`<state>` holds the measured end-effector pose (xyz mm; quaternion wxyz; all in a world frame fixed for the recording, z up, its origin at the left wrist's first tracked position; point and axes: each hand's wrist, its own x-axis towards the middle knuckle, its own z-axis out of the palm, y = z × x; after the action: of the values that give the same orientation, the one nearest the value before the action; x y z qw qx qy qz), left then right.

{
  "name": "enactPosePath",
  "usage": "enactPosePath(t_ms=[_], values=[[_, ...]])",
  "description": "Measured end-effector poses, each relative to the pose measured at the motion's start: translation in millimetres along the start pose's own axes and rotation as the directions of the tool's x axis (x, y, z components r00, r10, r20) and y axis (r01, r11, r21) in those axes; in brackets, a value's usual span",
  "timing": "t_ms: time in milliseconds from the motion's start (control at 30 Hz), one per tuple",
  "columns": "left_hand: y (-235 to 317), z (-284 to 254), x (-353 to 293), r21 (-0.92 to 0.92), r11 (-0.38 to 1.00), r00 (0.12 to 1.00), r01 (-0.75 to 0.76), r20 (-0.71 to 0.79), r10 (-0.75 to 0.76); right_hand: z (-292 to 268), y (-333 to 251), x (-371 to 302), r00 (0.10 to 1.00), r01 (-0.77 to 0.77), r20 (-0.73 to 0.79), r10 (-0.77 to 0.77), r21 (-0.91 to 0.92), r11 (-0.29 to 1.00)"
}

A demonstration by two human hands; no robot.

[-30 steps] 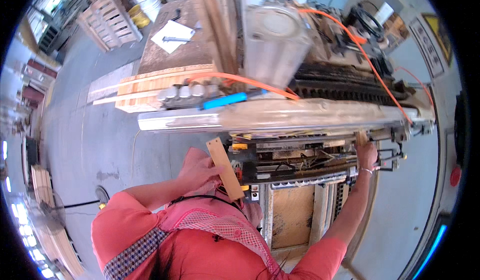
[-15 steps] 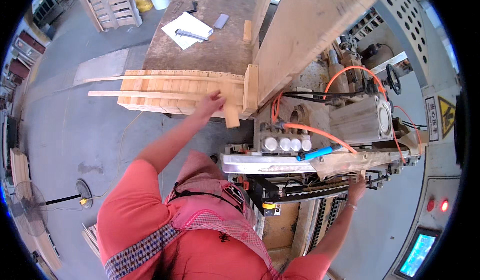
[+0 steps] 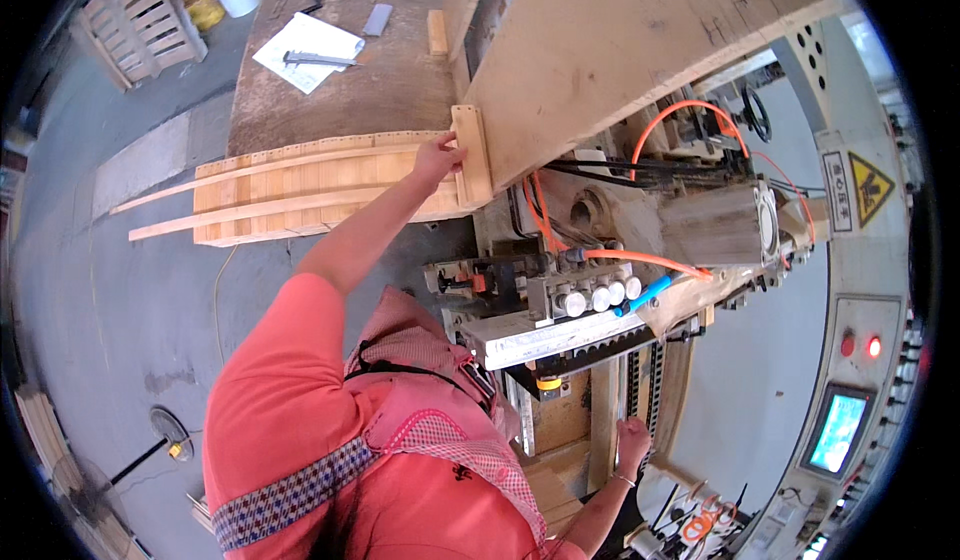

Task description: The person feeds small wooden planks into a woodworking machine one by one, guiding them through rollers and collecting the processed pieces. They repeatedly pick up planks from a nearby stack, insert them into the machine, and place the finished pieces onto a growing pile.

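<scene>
A row of pale wooden boards, packed side by side, lies along the near edge of the brown table, with two long thin wooden strips across the top. My left hand is at the row's right end, its fingers closed on the end wooden board beside an upright wooden block. My right hand is low over the machine's black chain track, fingers curled; whatever they may hold is hidden.
A drawing sheet and a caliper lie on the table. A large wooden panel slants up behind the machine. An air cylinder, orange hoses and a lit control screen are on the right. A fan stands on the floor.
The end board, which jutted toward me at an angle, now lines up with the row against the block. My right hand has drawn back toward me from the machine's far right. The view has shifted.
</scene>
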<state>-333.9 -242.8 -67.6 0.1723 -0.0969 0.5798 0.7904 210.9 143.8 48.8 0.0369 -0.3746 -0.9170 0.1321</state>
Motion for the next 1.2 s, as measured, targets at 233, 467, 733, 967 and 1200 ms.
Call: enactPosePath(t_ms=[233,467,733,967,1200], values=[[-48.3,-22.2,56.3,0.141,0.987,0.994,-0.073,0.092,0.061,38.8,20.7,-98.4,0.979,-0.183,0.101,0.176,0.059,0.981],[-49.5,-76.3,99.4,-0.101,0.994,0.979,0.03,0.206,-0.009,64.5,-33.2,-177.3,0.848,-0.472,0.279,0.451,0.012,0.881],[-61.8,-72.3,42.2,0.078,0.997,0.994,0.029,0.1,-0.036,117.0,-73.4,-284.1,0.514,-0.847,0.218,0.83,-0.026,0.531],[-94.0,-72.1,-65.4,0.339,0.92,0.958,0.195,0.137,-0.254,149.6,-33.4,-387.0,0.293,-0.927,0.112,0.949,-0.211,0.311],[-129.9,-47.5,-186.5,0.616,0.696,0.836,0.368,0.109,-0.539,60.7,-31.2,-328.4,0.664,-0.647,-0.464,0.586,0.035,0.762]])
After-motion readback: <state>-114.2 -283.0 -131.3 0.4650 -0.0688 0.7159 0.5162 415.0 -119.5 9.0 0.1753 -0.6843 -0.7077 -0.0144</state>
